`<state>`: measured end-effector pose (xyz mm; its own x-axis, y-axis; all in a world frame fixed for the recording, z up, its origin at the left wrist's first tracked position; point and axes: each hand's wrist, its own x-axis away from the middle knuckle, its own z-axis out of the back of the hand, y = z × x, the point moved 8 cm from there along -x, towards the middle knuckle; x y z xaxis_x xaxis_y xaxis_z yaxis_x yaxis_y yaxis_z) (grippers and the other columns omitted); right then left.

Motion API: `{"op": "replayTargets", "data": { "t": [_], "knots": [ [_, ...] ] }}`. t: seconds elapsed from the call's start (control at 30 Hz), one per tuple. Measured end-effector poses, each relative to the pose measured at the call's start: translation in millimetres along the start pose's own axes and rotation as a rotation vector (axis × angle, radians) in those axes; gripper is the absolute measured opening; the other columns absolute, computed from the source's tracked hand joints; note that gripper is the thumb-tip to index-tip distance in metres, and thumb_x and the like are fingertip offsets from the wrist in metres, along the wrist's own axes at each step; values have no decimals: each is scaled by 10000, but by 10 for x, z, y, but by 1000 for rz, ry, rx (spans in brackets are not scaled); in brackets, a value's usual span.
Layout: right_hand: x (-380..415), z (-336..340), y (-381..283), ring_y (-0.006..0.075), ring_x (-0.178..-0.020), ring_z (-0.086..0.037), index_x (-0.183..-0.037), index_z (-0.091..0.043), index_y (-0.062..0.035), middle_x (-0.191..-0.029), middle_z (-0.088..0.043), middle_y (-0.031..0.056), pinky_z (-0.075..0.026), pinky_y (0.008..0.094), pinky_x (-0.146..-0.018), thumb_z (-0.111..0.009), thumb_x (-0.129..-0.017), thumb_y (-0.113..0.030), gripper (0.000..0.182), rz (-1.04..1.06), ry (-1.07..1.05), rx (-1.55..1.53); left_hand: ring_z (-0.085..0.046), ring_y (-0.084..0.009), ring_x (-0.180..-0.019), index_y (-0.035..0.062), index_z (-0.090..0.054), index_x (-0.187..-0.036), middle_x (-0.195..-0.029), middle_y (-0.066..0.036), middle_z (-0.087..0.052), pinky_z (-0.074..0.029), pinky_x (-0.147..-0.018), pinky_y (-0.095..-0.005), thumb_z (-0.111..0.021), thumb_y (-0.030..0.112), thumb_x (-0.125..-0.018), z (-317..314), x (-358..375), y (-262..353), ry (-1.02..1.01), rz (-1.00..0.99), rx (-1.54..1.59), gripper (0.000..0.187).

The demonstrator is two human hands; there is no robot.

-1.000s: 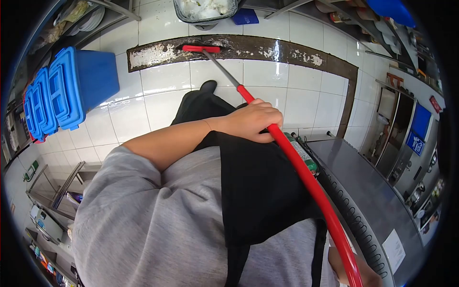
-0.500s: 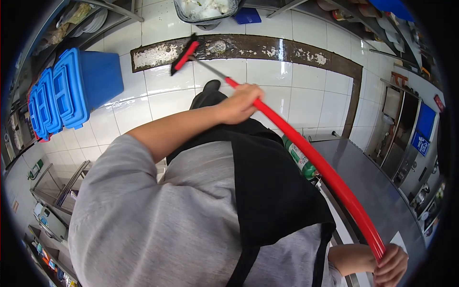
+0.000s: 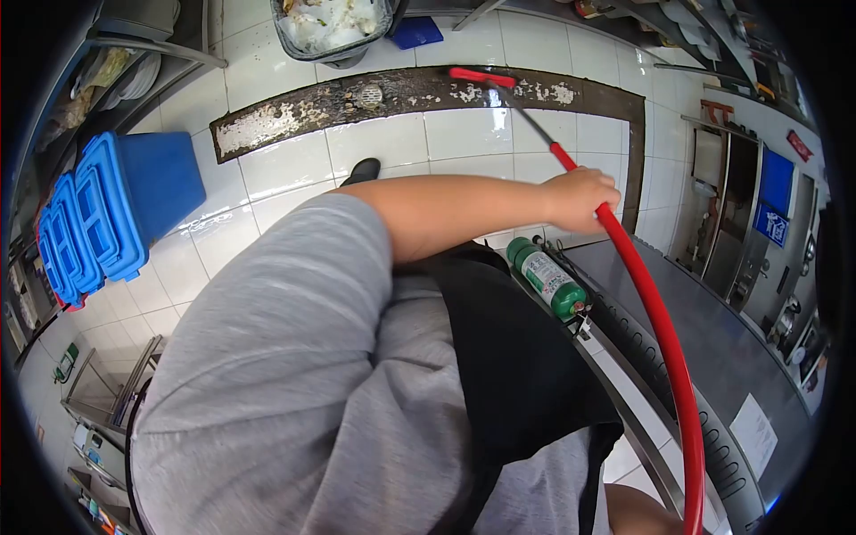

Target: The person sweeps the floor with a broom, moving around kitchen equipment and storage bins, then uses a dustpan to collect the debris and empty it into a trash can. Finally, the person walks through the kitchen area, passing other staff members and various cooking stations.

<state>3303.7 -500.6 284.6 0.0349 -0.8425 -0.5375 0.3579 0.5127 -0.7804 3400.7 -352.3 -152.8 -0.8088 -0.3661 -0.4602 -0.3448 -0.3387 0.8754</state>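
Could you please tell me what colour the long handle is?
Red handle, clearest in the head view.

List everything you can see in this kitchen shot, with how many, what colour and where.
floor squeegee: one, red handle and red head, head on the floor drain channel
floor drain channel: one, dark and stained, across the white tiles at top
blue lidded bins: several, blue, at left
grey tub: one, holding pale scraps, top centre
green canister: one, green, beside the steel counter
steel counter: one, grey, at right
shoe: one, black, on the tiles
left hand: gripping the red handle
right hand: lower end of the handle, mostly out of frame; grip cannot be told
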Motion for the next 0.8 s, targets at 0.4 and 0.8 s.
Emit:
{"op": "replayTargets", "data": {
  "t": [0.4,0.8],
  "knots": [
    [-74,-318,797,110,-557,-479,-740,-466,-135,-625,-458,-38,-411,295,-618,-578,-905,-471,391,-95,-120,-39,-576,-297,-844,85,-525,-714,-765,-82,-577,-460,-746,-416,-654,259,-788,58,329,-442,-276,110,-88,228],
    [-360,-495,625,34,-549,-500,-737,-444,-175,-624,-484,-95,-445,218,-614,-601,-921,-323,283,-3,-62,-330,-572,-302,-788,96,-495,-719,-712,-76,-567,-448,-736,-412,-667,208,-754,1096,1365,277,-214,202,-104,209]
  ]
}}
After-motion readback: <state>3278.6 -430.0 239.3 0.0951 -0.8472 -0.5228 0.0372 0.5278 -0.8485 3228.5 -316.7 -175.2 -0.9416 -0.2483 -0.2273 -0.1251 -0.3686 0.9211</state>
